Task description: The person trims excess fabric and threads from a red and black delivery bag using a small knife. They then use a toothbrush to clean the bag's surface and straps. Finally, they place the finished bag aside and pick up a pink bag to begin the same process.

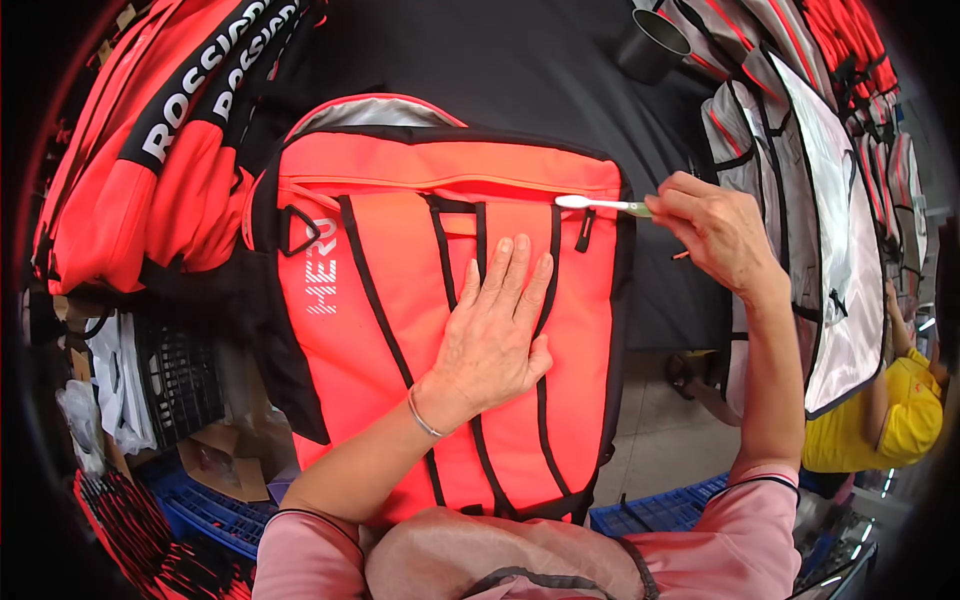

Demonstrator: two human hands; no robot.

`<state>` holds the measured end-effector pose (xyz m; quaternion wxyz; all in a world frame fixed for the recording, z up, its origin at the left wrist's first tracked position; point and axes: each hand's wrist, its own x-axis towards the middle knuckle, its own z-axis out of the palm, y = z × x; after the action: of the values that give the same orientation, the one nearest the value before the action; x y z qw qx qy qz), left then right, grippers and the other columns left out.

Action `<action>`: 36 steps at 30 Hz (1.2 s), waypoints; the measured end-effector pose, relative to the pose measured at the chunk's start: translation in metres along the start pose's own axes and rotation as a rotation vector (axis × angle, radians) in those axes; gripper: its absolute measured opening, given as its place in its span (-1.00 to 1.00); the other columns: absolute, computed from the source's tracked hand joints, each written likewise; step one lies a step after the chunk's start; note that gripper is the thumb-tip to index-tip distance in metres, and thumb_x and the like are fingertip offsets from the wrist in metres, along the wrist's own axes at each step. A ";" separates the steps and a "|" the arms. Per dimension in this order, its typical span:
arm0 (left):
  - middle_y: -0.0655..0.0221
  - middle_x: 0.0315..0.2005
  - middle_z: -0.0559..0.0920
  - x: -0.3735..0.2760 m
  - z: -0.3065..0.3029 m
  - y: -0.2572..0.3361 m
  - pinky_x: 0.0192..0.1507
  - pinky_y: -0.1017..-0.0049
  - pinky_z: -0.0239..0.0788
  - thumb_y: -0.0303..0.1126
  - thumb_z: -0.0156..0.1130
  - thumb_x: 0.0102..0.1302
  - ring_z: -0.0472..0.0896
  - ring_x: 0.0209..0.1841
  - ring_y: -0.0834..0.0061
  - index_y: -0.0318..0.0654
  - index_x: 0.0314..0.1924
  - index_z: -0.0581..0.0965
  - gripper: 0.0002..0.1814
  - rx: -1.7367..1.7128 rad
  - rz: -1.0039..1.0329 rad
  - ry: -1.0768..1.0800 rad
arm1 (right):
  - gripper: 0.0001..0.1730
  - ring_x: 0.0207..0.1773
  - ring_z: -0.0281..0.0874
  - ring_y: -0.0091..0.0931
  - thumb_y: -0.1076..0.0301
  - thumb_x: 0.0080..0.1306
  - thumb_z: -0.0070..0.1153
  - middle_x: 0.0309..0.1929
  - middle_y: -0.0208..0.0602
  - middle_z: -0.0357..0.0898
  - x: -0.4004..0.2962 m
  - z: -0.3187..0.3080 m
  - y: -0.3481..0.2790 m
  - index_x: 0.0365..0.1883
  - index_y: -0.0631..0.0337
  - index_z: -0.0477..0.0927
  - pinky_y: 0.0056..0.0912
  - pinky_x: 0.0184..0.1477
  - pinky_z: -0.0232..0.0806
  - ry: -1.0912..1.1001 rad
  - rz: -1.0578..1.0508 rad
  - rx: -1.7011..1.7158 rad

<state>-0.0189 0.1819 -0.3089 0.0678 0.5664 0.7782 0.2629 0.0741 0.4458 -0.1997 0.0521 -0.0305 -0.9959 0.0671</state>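
Observation:
A large red backpack (577,315) with black trim, shoulder straps and a zipper across its top lies flat before me on a black-covered table. My left hand (491,330) rests palm down on the straps, its fingers stretched and slightly apart, holding nothing. Pinched in my right hand (712,229) is a toothbrush (604,204) with a white head and a greenish handle. The brush head is over the bag's upper right part, just below the zipper line and left of a black zipper pull (586,229). Whether the bristles touch the fabric cannot be told.
Red bags (180,195) are piled at the left. A dark metal cup (651,46) stands on the black cloth (495,60) at the back right. Grey and silver bags (840,225) hang over the right side. A person in yellow (874,427) is beyond them. Blue crates (660,510) stand below.

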 end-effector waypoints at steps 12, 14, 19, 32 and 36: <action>-0.19 0.51 0.10 0.000 0.000 -0.002 0.47 -0.13 0.04 -0.25 0.20 0.14 0.06 0.57 -0.11 -0.35 0.54 0.14 -0.05 0.000 0.007 0.007 | -0.85 -0.36 0.58 -0.29 0.31 0.33 0.23 -0.28 -0.37 0.51 0.044 0.036 -0.011 -0.19 0.14 0.68 -0.27 -0.34 0.39 -0.023 -0.097 0.092; -0.18 0.51 0.11 0.002 -0.002 0.000 0.46 -0.13 0.04 -0.25 0.20 0.15 0.06 0.57 -0.11 -0.35 0.54 0.14 -0.05 -0.001 0.004 0.012 | -0.87 -0.37 0.57 -0.28 0.33 0.33 0.23 -0.29 -0.36 0.50 0.045 0.035 -0.011 -0.21 0.14 0.67 -0.25 -0.34 0.38 -0.036 -0.114 0.151; -0.15 0.52 0.10 0.001 0.003 -0.003 0.46 -0.13 0.06 -0.23 0.18 0.16 0.05 0.58 -0.08 -0.31 0.55 0.12 -0.05 0.011 0.006 0.012 | -0.88 -0.34 0.57 -0.26 0.30 0.35 0.19 -0.29 -0.37 0.49 0.066 0.047 -0.023 -0.29 0.15 0.61 -0.18 -0.33 0.38 -0.030 -0.177 0.113; -0.13 0.52 0.11 -0.001 0.002 -0.003 0.46 -0.11 0.08 -0.24 0.21 0.17 0.07 0.57 -0.08 -0.30 0.54 0.16 -0.07 0.005 0.034 0.038 | -0.84 -0.30 0.59 -0.23 0.29 0.33 0.21 -0.27 -0.35 0.51 0.017 0.025 -0.003 -0.32 0.20 0.61 -0.15 -0.28 0.40 -0.022 -0.013 0.074; -0.14 0.52 0.10 -0.001 0.001 -0.001 0.47 -0.10 0.06 -0.22 0.24 0.21 0.07 0.57 -0.07 -0.30 0.54 0.15 -0.09 -0.014 0.021 0.052 | -0.89 -0.30 0.61 -0.23 0.36 0.31 0.22 -0.27 -0.32 0.53 -0.007 -0.011 -0.011 -0.29 0.21 0.63 -0.21 -0.28 0.39 -0.052 0.153 0.077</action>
<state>-0.0190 0.1812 -0.3105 0.0487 0.5671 0.7717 0.2836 0.0816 0.4357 -0.1883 0.0220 -0.1030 -0.9883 0.1100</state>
